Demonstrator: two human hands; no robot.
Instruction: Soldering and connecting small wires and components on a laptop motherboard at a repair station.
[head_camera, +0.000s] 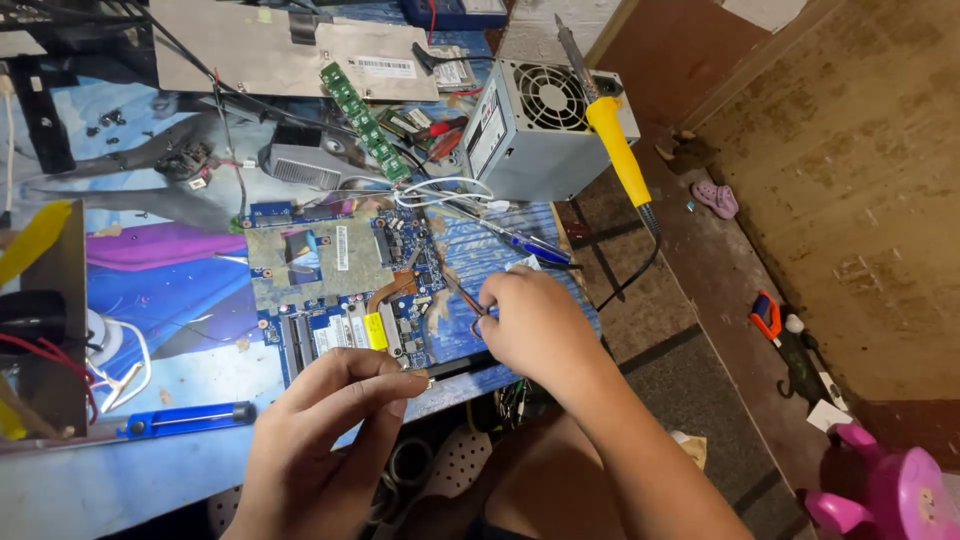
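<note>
Item: laptop mainboard (340, 290), blue, lying flat on the worktop (150, 470) just beyond both hands; shielding foil covers its far left part; a copper heat pipe (392, 288) remains fitted across its middle; memory slots sit along the near edge, closest to the left grip.

Left hand (320, 440): grip pressed together, thumb and forefinger pinching something small at the board's near edge; the thing itself is too small to identify.

Right hand (535, 325): grip closed on a thin tool (462, 295), apparently tweezers; the tip angles away from the grip, up and left, onto the board's right portion near the heat pipe.

Progress, as judged: board already out of its housing and bare on the worktop; heat pipe and foil not yet removed; work at the fine-component stage, with most of the board untouched; how much is left cannot be told.

Surroundings: blue-handled tool (190, 420) left of the left grip, lying flat; blue pen-like tool (530, 245) just beyond the right grip; grey power supply unit (545, 130) further beyond it, fan grille facing up; yellow-handled soldering iron (615, 145) leaning on that unit, cord trailing down; green circuit strip (365, 122) and a grey metal panel (280, 50) far beyond both grips; pink plastic toy (890, 490) on the floor, well right of the right grip.
</note>
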